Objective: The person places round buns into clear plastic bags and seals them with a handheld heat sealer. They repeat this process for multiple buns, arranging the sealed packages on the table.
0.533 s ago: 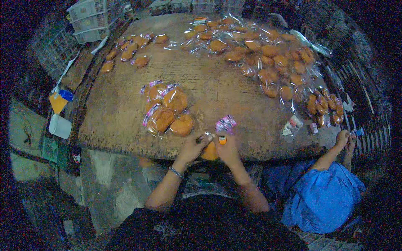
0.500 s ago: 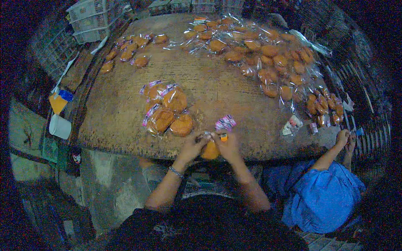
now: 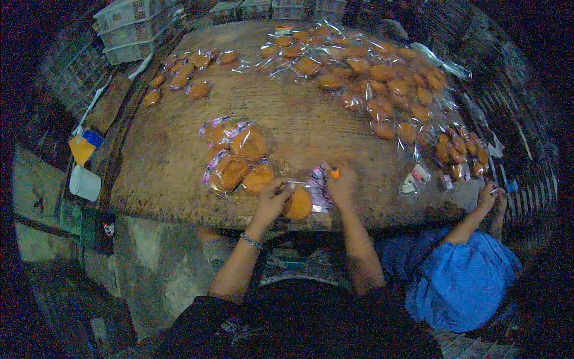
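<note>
A round golden-brown baked cake (image 3: 298,203) in a clear bag lies at the near edge of the table. My left hand (image 3: 273,203) is closed in a pinch on the bag's top. My right hand (image 3: 341,188) is closed round a small orange tool (image 3: 335,173), whose kind I cannot make out. Its fingers touch pink-and-white paper labels (image 3: 319,188), which lie just right of the bagged cake. Left of my hands sits a group of several bagged cakes (image 3: 248,145), some with pink labels at their tops.
Many bagged cakes (image 3: 382,73) cover the far right of the wooden table (image 3: 299,119); a smaller group (image 3: 182,78) lies far left. A white tub (image 3: 85,182) stands at the left edge. Crates (image 3: 128,33) are stacked behind. A person in blue (image 3: 463,281) works at the right.
My hands have moved apart. The right went right and up to the labels with the orange tool; the left shifted slightly left, keeping the bagged cake, which moved up onto the table edge.
</note>
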Demonstrator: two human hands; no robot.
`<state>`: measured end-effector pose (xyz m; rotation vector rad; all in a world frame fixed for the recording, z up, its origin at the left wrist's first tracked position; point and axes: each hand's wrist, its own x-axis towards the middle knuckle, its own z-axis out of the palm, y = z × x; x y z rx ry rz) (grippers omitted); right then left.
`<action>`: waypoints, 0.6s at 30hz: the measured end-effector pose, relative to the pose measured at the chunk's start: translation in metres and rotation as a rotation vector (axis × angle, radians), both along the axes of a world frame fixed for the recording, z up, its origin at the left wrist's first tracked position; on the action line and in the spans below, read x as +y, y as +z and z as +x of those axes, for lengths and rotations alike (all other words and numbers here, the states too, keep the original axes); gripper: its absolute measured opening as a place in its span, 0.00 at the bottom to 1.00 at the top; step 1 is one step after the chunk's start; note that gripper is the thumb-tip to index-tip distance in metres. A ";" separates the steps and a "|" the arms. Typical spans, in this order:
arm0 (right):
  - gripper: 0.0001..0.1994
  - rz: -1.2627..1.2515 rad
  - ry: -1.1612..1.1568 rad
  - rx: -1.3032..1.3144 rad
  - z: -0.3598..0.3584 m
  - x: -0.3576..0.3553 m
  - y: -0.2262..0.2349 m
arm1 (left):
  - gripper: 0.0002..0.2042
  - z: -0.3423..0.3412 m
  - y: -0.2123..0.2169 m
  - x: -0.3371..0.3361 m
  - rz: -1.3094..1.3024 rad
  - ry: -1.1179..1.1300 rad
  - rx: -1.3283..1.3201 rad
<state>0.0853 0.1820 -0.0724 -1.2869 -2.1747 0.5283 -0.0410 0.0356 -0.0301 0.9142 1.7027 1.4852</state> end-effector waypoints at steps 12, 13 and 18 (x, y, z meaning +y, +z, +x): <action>0.14 -0.691 0.220 0.481 0.002 -0.066 0.028 | 0.07 0.010 -0.018 -0.004 0.019 0.041 -0.021; 0.16 -0.817 0.141 0.402 0.002 -0.063 0.028 | 0.08 0.010 -0.019 -0.004 -0.046 0.037 -0.046; 0.10 -1.148 0.108 1.001 -0.003 -0.040 0.036 | 0.09 0.015 -0.005 -0.009 0.024 0.103 0.273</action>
